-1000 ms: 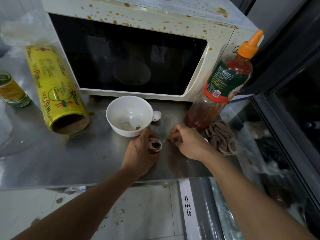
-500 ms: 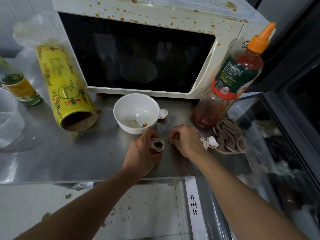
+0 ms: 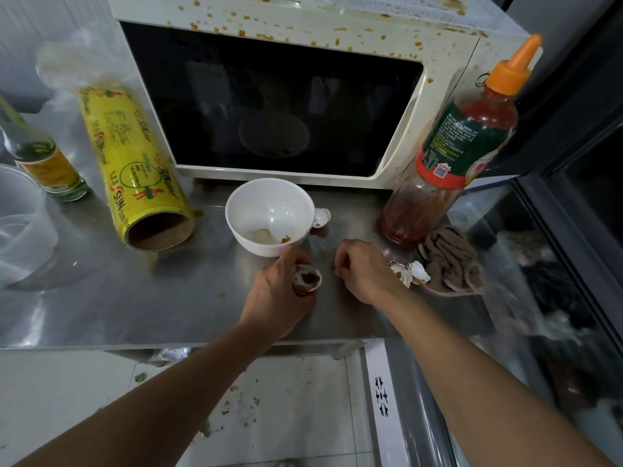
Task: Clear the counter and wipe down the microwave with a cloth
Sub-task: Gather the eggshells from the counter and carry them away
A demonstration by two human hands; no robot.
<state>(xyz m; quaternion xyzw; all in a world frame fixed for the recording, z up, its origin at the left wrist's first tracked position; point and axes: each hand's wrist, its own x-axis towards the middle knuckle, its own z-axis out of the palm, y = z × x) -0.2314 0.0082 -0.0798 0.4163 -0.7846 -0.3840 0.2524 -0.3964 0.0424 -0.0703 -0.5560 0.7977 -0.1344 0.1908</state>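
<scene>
A white microwave (image 3: 337, 25) spattered with orange sauce stands at the back of the steel counter (image 3: 135, 298). My left hand (image 3: 276, 298) is closed around an eggshell half (image 3: 306, 279) with dark residue inside, just in front of a white bowl (image 3: 269, 214). My right hand (image 3: 364, 273) rests on the counter with fingers pinched together; what it pinches is hidden. Broken eggshell pieces (image 3: 413, 273) lie right of that hand, beside a crumpled brown cloth (image 3: 451, 257). Another shell piece (image 3: 321, 218) sits against the bowl's right side.
A red sauce bottle (image 3: 451, 163) with an orange cap stands at the microwave's right corner. A yellow cling-film roll (image 3: 135, 170) lies to the left, with a glass bottle (image 3: 43, 160) and a clear plastic container (image 3: 20, 224) further left. Crumbs litter the floor below the counter edge.
The camera view has shifted slightly. My right hand drew back left, uncovering the eggshell pieces by the cloth. My left hand keeps its hold on the eggshell half.
</scene>
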